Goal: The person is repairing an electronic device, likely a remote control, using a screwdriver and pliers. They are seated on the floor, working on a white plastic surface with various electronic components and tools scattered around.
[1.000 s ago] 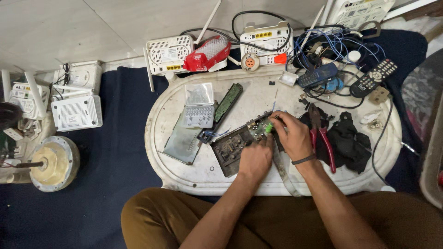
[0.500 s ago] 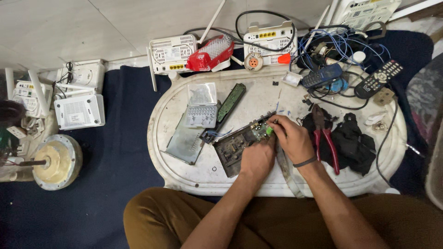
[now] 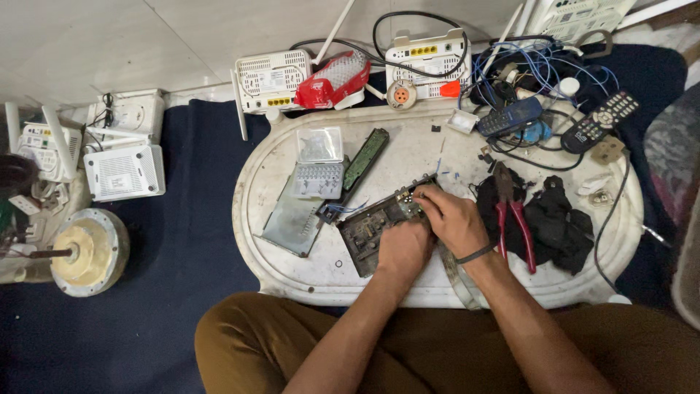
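Observation:
A dark circuit board point(image 3: 368, 230) lies tilted in the middle of a white oval table point(image 3: 306, 276). My left hand point(image 3: 403, 252) presses on and grips the board's near right corner. My right hand point(image 3: 453, 219) sits just to the right, its fingers curled onto the board's far edge where the metal connectors are. Whatever is inside those fingers is hidden. A grey metal plate point(image 3: 292, 219) lies to the left of the board.
Red-handled pliers point(image 3: 515, 226) and a black cloth point(image 3: 560, 226) lie right of my hands. A clear plastic box point(image 3: 319, 144), a long green board point(image 3: 366, 157), a remote point(image 3: 599, 120), a blue phone point(image 3: 510, 117) and tangled wires fill the back. White routers point(image 3: 273, 79) and a motor point(image 3: 87, 252) sit on the floor.
A small green piece seen between my fingers earlier is now covered by my right hand. Both hands stay on the board, almost unmoved.

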